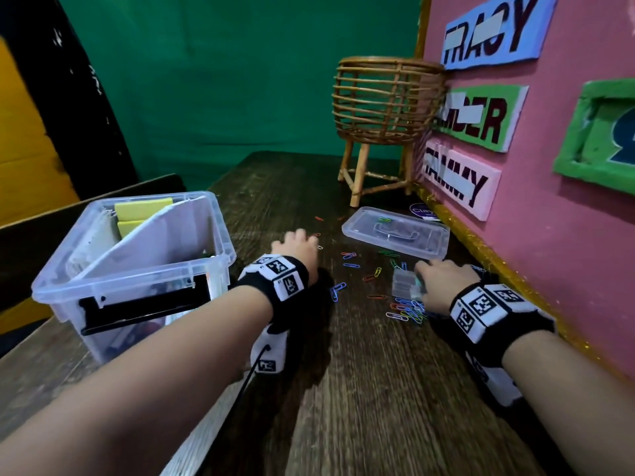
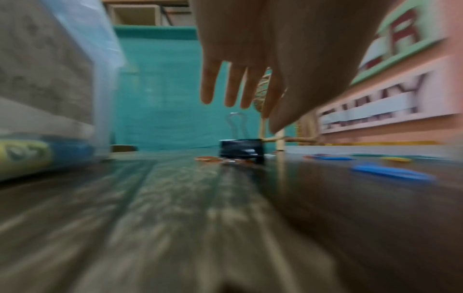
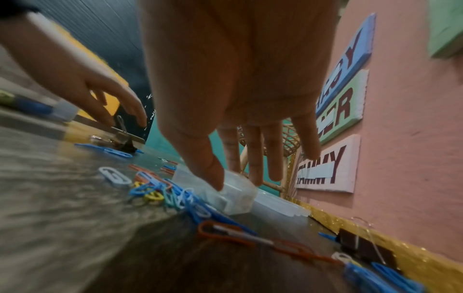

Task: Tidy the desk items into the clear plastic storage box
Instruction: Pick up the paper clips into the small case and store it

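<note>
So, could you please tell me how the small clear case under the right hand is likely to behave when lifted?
The small clear case looks like thin hard plastic, so probably light and stiff. Its smooth walls may slip in the right hand. Paper clips lying against it might scatter.

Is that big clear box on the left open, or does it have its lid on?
Open. The clear storage box has no lid on top, so its contents show from above; a clear lid lies flat on the desk.
</note>
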The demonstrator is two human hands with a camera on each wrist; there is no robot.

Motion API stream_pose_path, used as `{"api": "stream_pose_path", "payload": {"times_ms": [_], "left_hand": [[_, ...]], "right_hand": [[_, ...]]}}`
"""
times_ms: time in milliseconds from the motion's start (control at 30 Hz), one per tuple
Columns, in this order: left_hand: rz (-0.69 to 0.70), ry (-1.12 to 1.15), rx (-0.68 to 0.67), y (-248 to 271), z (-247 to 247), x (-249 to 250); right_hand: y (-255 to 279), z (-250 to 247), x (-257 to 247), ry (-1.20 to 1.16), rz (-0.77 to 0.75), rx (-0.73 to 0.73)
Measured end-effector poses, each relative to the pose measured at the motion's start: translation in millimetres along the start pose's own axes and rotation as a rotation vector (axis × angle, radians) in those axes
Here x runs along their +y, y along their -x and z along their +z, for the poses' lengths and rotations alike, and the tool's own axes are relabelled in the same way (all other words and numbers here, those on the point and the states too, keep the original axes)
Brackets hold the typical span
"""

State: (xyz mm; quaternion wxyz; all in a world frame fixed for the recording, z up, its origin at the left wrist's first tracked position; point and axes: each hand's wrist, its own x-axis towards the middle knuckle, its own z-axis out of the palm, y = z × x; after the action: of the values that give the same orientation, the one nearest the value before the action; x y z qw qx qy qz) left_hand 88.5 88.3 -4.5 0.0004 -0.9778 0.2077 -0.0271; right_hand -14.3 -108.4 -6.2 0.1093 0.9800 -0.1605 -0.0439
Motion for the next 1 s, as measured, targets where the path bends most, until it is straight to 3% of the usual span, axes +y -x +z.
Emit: {"api": "stream_pose_path", "payload": {"times_ms": [133,267,400,600,767,900,1000], "left_hand": [[-0.177,0.089,-0.13,-10.8,8.5,-14.1],[-0.027,0.073,-0.164,-6.4,-4.7,-3.9],[0.119,0.043,-0.134,-0.5,-7.7,12.4],[0.34,0.172,0.027,0.4,9.1,15.9],[0.457,0.114,-0.169,-9.2,12.0,31.9],[0.431,0.244,-0.073,-14.5,6.3,32.7],[0.493,0.42,0.079,-2.1,-0.2,35.7]], "right_hand": [[8.2,1.3,4.6,-0.039,0.056,-0.013],[16.2,-2.2,0.4,-0.176,-0.002,0.033],[28.6,-10.4,-17.0,-0.26,-0.161,0.131],[41.8,-9.3,-27.1,-0.415,-0.38,-0.076],[42.4,-9.4,-19.3,-0.593,-0.29,-0.058],[36.4,-7.4,-23.1,-0.575,-0.172,0.021],[31.3,-6.3,-31.8,-0.626,-0.117,0.035]]}}
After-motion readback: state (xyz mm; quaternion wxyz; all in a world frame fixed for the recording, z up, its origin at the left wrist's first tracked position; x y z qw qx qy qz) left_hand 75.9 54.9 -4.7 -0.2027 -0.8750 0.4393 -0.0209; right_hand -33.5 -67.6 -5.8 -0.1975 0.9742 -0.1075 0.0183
